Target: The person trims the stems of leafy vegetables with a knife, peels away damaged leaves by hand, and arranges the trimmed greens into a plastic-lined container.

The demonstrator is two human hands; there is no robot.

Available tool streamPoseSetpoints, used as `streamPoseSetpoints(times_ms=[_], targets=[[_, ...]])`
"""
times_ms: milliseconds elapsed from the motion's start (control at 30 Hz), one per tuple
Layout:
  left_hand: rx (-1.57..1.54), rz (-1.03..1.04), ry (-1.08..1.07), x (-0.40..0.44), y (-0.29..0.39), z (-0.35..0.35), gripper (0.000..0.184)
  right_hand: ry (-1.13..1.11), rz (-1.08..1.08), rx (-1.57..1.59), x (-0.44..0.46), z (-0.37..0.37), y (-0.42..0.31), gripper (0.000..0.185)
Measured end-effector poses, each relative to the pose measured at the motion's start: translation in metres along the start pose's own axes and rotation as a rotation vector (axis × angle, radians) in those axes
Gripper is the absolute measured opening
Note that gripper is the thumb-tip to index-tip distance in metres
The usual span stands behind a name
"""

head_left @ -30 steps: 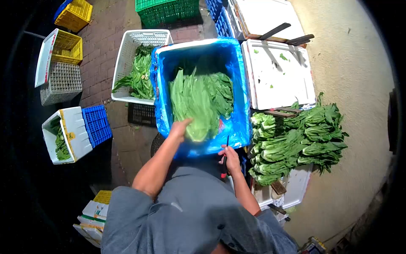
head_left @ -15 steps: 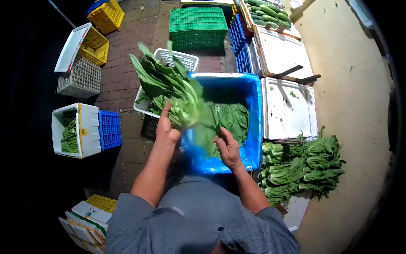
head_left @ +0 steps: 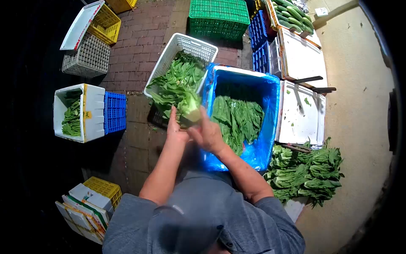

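Note:
A head of leafy lettuce (head_left: 189, 106) lies across my left hand (head_left: 175, 130), its pale cut base pointing right toward me. The left fingers are closed around its underside. My right hand (head_left: 208, 134) is at the base, with thumb and forefinger against it; motion blurs these fingers a little. Beyond the hands, a white basket (head_left: 200, 47) holds loose lettuce leaves (head_left: 182, 70), which the held head's leaves overlap. Just right of my hands stands a box lined with blue plastic (head_left: 270, 114), with a layer of long green lettuce (head_left: 237, 120) inside.
Trimmed lettuce heads (head_left: 306, 173) are stacked at the right, below white foam lids (head_left: 301, 114). Cucumbers (head_left: 292, 16) fill a box at the upper right. A green crate (head_left: 219, 21) stands at the back. On the left are a foam box of greens (head_left: 94, 114) and a blue crate (head_left: 115, 112).
The lettuce head has tipped from upright to lying with its base toward my right hand. My right hand has moved left from over the blue-lined box to the base.

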State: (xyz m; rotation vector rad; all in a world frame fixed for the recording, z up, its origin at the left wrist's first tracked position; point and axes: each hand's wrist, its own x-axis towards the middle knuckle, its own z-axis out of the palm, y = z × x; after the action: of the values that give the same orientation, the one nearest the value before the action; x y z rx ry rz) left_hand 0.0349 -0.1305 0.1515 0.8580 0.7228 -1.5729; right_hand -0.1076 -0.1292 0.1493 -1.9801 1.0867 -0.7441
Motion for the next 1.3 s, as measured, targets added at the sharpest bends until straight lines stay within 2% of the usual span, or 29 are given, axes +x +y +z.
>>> streamPoseSetpoints(times_ms=[33, 167, 267, 567, 667, 867, 1033, 1133, 1300], targets=[[0.022, 0.001, -0.042, 0.008, 0.002, -0.009, 0.064, -0.001, -0.005, 0.003, 0.001, 0.002, 0.001, 0.084], [-0.024, 0.02, 0.041, 0.016, 0.004, -0.013, 0.063, -0.021, -0.009, -0.047, 0.009, 0.005, 0.004, 0.082], [-0.074, 0.012, -0.061, 0.027, 0.007, -0.025, 0.062, -0.076, 0.023, -0.042, 0.012, 0.004, 0.001, 0.081], [-0.098, 0.015, -0.066, 0.027, 0.012, -0.024, 0.062, -0.151, 0.045, -0.113, 0.017, 0.003, 0.002, 0.076], [-0.099, -0.012, 0.031, 0.025, 0.014, -0.02, 0.062, -0.211, 0.065, -0.141, 0.02, 0.0, 0.005, 0.073], [-0.121, 0.037, 0.037, 0.036, 0.014, -0.024, 0.062, -0.232, 0.014, -0.16, 0.026, -0.003, 0.014, 0.072], [-0.077, 0.049, 0.124, 0.038, 0.018, -0.026, 0.059, -0.275, 0.075, -0.157, 0.023, 0.0, 0.004, 0.074], [-0.11, 0.049, -0.007, 0.049, 0.018, -0.038, 0.059, -0.232, 0.046, -0.127, 0.023, 0.004, 0.005, 0.076], [-0.091, 0.073, -0.011, 0.054, 0.018, -0.041, 0.058, -0.238, 0.078, -0.08, 0.024, 0.007, 0.008, 0.074]])
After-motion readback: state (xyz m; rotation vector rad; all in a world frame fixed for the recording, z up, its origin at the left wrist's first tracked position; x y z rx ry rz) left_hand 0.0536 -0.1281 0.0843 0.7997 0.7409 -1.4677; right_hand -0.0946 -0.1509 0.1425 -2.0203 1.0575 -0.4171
